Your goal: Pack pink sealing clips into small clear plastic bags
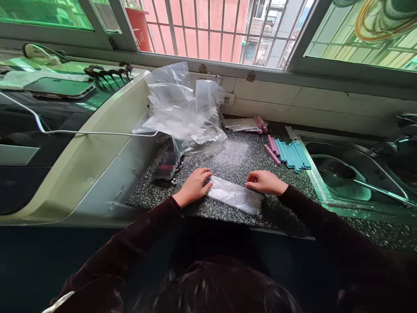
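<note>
On the speckled desk (241,161), near its front edge, a small clear bag (235,194) lies flat. Left hand (194,186) presses its left end; right hand (265,181) pinches its upper right corner (fingers curled). Blue sticks (292,154) lie beyond, beside the sink (355,174).

Glossy speckled stone counter (234,161), crinkled clear plastic bag (234,194), matt plastic sticks (291,154), shiny steel sink (358,174)

Bright daylight from the window (228,30), dim foreground, fisheye-bent edges.
</note>
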`<state>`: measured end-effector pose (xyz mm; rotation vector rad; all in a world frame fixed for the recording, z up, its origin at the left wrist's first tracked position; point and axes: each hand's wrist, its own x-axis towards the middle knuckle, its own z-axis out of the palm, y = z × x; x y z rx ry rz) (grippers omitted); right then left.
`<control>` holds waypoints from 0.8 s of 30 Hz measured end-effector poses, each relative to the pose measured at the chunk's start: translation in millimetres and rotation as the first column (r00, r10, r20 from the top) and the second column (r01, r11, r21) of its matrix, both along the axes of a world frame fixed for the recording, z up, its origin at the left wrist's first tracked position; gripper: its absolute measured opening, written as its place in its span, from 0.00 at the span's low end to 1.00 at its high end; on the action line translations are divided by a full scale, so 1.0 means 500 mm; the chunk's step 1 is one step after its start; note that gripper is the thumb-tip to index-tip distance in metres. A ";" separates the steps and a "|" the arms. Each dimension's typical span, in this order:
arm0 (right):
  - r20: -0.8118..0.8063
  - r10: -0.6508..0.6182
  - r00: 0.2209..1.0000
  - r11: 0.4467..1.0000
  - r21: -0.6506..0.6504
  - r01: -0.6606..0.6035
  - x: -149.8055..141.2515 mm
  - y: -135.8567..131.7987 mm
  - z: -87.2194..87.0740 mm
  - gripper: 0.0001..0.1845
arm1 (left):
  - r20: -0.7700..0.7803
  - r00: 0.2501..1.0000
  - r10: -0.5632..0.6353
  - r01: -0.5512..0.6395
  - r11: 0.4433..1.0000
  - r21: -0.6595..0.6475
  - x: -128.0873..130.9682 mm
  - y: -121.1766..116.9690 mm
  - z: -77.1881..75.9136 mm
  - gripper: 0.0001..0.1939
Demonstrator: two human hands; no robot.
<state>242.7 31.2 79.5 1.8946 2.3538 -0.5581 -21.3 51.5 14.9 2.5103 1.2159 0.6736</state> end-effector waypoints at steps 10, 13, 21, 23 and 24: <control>0.121 0.039 0.992 0.997 -0.071 -0.031 -0.032 -0.006 -0.021 0.05 | 0.022 1.000 -0.006 0.009 0.991 -0.135 0.036 0.037 0.011 0.05; 0.076 0.042 0.996 0.995 -0.091 -0.035 -0.027 -0.028 -0.018 0.05 | 0.054 0.998 -0.011 0.020 0.984 -0.176 0.046 0.046 0.017 0.01; -0.277 -0.024 0.961 0.994 -0.105 -0.006 -0.021 -0.014 -0.016 0.14 | 0.213 0.973 -0.094 0.175 0.898 -0.405 0.057 0.057 0.070 0.03; -0.410 -0.035 0.912 0.988 -0.149 -0.028 -0.025 0.000 -0.026 0.15 | 0.278 0.956 -0.093 0.206 0.888 -0.410 0.065 0.058 0.085 0.03; -0.468 -0.040 0.883 0.982 -0.182 -0.052 -0.027 0.005 -0.033 0.14 | 0.316 0.945 -0.087 0.218 0.887 -0.408 0.070 0.059 0.091 0.03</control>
